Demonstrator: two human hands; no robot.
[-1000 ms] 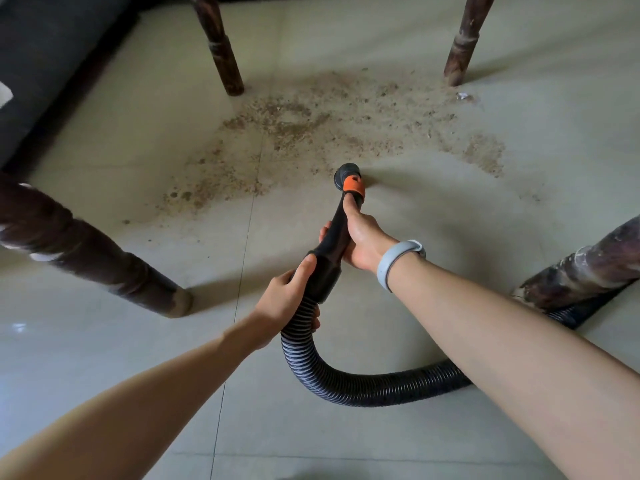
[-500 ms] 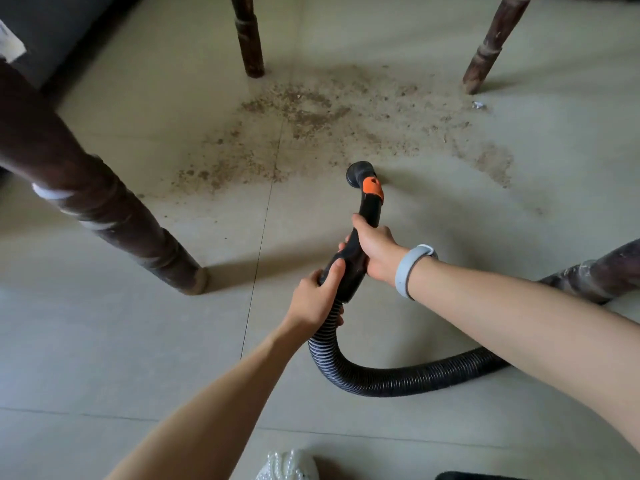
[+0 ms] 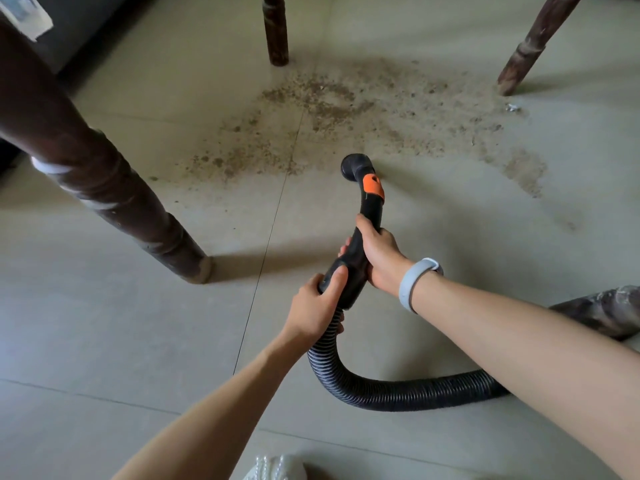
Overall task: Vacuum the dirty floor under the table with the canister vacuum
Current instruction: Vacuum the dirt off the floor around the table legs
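Note:
A black vacuum handle with an orange clip (image 3: 370, 199) points away from me, its round open end (image 3: 355, 167) low over the tiles at the near edge of a wide patch of brown dirt (image 3: 346, 109). My right hand (image 3: 379, 254) grips the handle's middle. My left hand (image 3: 320, 304) grips its lower end where the ribbed black hose (image 3: 398, 391) begins. The hose curves down and off to the right behind my right arm. The canister is out of view.
Dark wooden table legs stand around the dirt: a thick one near left (image 3: 104, 188), one far centre (image 3: 275, 29), one far right (image 3: 530, 46), one low at right (image 3: 602, 310). A small pale scrap (image 3: 512, 107) lies by the far right leg. A dark sofa (image 3: 86, 26) lies upper left.
The view has pulled back and shifted, so the table legs sit differently in frame. Both hands keep the same grip, and the handle's open end stays at the dirt's near edge.

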